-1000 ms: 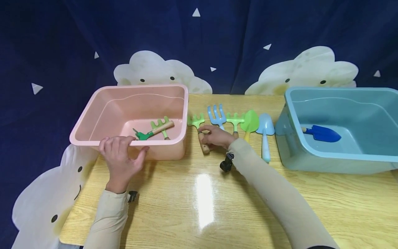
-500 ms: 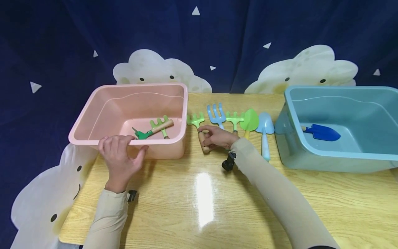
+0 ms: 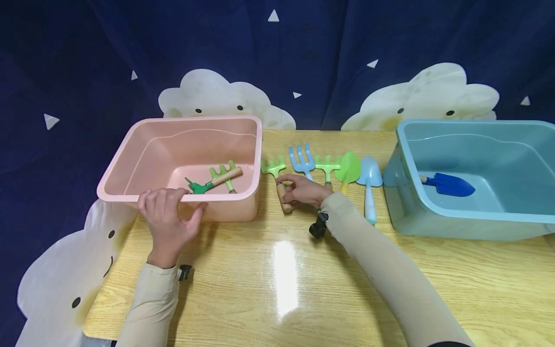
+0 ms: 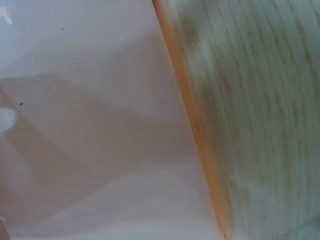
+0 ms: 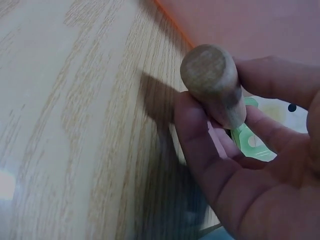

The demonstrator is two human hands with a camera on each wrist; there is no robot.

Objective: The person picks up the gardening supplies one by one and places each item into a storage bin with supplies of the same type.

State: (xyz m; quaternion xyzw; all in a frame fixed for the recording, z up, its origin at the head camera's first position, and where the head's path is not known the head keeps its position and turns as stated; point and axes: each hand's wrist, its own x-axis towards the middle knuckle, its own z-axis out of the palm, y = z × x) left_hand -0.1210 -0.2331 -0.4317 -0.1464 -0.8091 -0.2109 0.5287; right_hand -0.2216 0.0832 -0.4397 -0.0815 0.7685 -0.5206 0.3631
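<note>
The right sleeve (image 3: 381, 274) is cut off at the lower edge. The left hand (image 3: 168, 219) has its fingers hooked over the near rim of the pink bin (image 3: 231, 208), thumb outside. The right hand (image 3: 307, 191) is clamped, thumb and fingers, on the wooden handle (image 5: 212, 75) of a green rake (image 3: 273, 168) just right of that bin; whether the handle touches the counter (image 3: 238, 294) cannot be told. The right hand hides most of the handle of the blue fork (image 3: 304, 167).

You face a dark blue cloth backdrop (image 3: 321, 43) across the top of the frame, scattered with white triangles (image 3: 273, 16) and pale clouds (image 3: 217, 91). Below, your light wood-grain table (image 3: 234, 299) catches a bright glare (image 3: 284, 279) at lower centre.
</note>
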